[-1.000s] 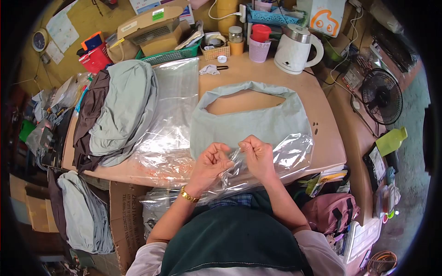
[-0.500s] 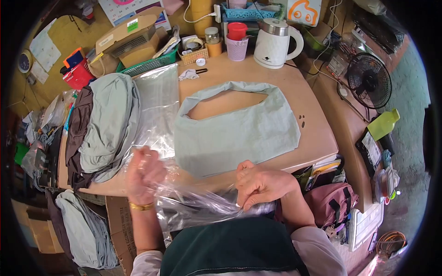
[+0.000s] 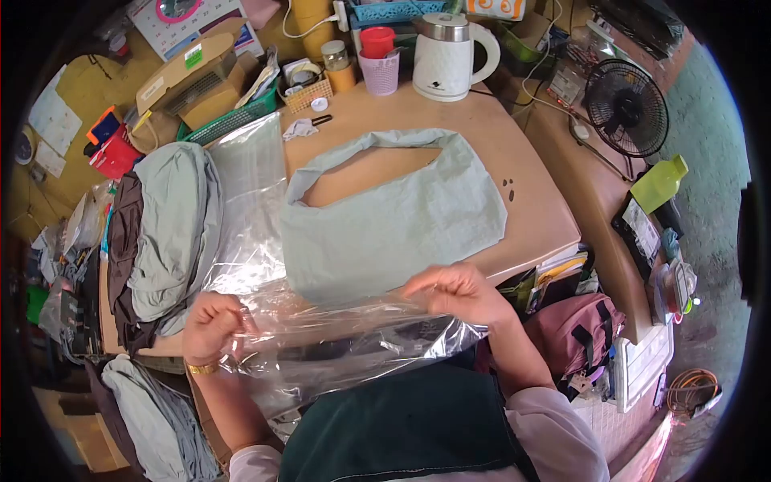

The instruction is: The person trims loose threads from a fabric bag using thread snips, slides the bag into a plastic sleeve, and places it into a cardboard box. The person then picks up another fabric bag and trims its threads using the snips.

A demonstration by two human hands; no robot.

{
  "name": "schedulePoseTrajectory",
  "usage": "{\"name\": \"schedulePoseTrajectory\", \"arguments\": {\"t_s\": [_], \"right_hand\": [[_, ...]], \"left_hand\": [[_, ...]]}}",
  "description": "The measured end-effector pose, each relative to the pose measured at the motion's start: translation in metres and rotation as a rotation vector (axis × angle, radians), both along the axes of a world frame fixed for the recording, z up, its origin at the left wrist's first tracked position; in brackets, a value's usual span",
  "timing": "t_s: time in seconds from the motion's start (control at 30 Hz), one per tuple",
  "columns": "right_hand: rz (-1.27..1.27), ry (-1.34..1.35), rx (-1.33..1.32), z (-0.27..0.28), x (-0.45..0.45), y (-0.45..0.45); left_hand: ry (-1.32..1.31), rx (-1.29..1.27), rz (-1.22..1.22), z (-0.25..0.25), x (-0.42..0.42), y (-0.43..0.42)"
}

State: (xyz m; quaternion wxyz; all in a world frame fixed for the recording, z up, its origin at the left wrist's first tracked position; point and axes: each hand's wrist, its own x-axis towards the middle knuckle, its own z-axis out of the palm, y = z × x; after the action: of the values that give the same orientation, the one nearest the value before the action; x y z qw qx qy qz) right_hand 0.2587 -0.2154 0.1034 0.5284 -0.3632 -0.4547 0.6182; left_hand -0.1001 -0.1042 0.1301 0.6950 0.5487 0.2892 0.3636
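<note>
A clear plastic bag (image 3: 353, 345) stretches between my two hands at the table's front edge. My left hand (image 3: 215, 328), above a gold bracelet, is closed on its left end. At the right end, my right hand (image 3: 458, 291) has its thumb and fingers bent round the film. Just beyond the film, a pale green fabric bag (image 3: 393, 221) lies flat with its handle loop away from me. More clear plastic (image 3: 255, 185) lies flat to the left of it.
Folded green and brown fabric (image 3: 178, 225) is piled at the table's left. At the back stand a white kettle (image 3: 443, 60), a pink cup (image 3: 380, 72) and a green basket (image 3: 233, 116). A black fan (image 3: 626, 108) is at the right, a pink backpack (image 3: 566, 337) below.
The plastic has come off the fabric bag's lower part and is now spread wide near my body. My hands have moved apart, the left one to the left. The view has shifted rightward.
</note>
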Motion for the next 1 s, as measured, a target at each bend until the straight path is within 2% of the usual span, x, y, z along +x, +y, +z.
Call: {"name": "schedulePoseTrajectory", "arguments": {"t_s": [0.03,0.1,0.13,0.17,0.23,0.3,0.37,0.4,0.43,0.47,0.5,0.53,0.57,0.6,0.63,0.67,0.7,0.73,0.77,0.83,0.87,0.9,0.93,0.97,1.0], "right_hand": [[0.014,0.003,-0.002,-0.004,0.001,0.001],[0.283,-0.298,0.037,-0.025,0.009,0.005],[0.172,-0.314,0.232,-0.037,0.012,0.012],[0.188,-0.313,0.236,-0.04,0.014,0.015],[-0.342,-0.205,0.393,-0.037,0.014,0.02],[-0.35,-0.139,0.423,-0.04,0.018,0.02],[-0.106,-0.135,0.171,-0.043,0.026,0.013],[0.228,-0.161,0.03,-0.036,0.033,0.009],[0.232,-0.161,0.036,-0.028,0.031,0.011],[0.428,-0.307,0.128,-0.022,0.029,0.013],[0.626,-0.453,0.219,-0.019,0.027,0.015],[0.503,-0.352,0.258,-0.023,0.025,0.01],[0.51,-0.355,0.261,-0.022,0.023,0.014],[0.156,-0.23,0.405,-0.021,0.019,0.019],[-0.02,-0.155,0.471,-0.023,0.018,0.021],[-0.199,-0.097,0.539,-0.024,0.018,0.024],[-0.201,0.345,0.455,-0.028,0.024,0.026],[-0.195,0.783,0.352,-0.03,0.029,0.027],[-0.19,0.782,0.351,-0.03,0.036,0.028],[-0.043,0.921,0.136,-0.029,0.046,0.029],[0.023,0.845,0.117,-0.029,0.043,0.027],[0.075,0.316,0.258,-0.034,0.05,0.027],[0.217,0.018,0.178,-0.038,0.052,0.022],[0.387,-0.296,0.15,-0.04,0.053,0.018],[0.653,-0.372,-0.093,-0.029,0.041,0.013]], "left_hand": [[0.003,-0.002,0.014,-0.001,-0.005,0.001],[-0.097,0.153,-0.31,0.0,-0.015,0.01],[-0.115,0.132,-0.341,0.006,-0.012,0.008],[-0.133,0.111,-0.372,0.011,-0.008,0.006],[0.54,-0.01,-0.519,0.052,0.023,-0.006],[0.566,0.05,-0.559,0.032,0.022,-0.002],[0.596,0.118,-0.602,0.018,0.009,0.004],[0.425,0.171,-0.467,0.016,-0.01,0.01],[0.253,0.222,-0.333,0.015,-0.022,0.015],[0.254,0.222,-0.327,0.012,-0.024,0.015],[0.019,0.144,-0.159,0.009,-0.026,0.014],[-0.216,0.066,0.009,0.007,-0.027,0.014],[-0.219,0.069,0.016,0.004,-0.023,0.012],[-0.35,0.054,-0.018,0.001,-0.016,0.008],[-0.48,0.038,-0.054,-0.001,-0.012,0.006],[-0.336,0.058,-0.192,-0.005,-0.014,0.006],[-0.191,0.078,-0.329,-0.003,-0.014,0.006],[0.112,0.151,-0.544,0.001,-0.011,0.013],[0.423,0.219,-0.752,0.01,-0.005,0.019],[0.489,0.264,-0.648,0.023,0.001,0.015],[0.554,0.308,-0.545,0.026,0.002,0.014],[0.552,0.313,-0.54,0.021,-0.004,0.017],[0.198,0.231,-0.271,0.015,-0.013,0.022],[0.023,0.176,-0.128,0.013,-0.017,0.023],[-0.154,0.147,0.004,0.014,-0.018,0.023]]}}
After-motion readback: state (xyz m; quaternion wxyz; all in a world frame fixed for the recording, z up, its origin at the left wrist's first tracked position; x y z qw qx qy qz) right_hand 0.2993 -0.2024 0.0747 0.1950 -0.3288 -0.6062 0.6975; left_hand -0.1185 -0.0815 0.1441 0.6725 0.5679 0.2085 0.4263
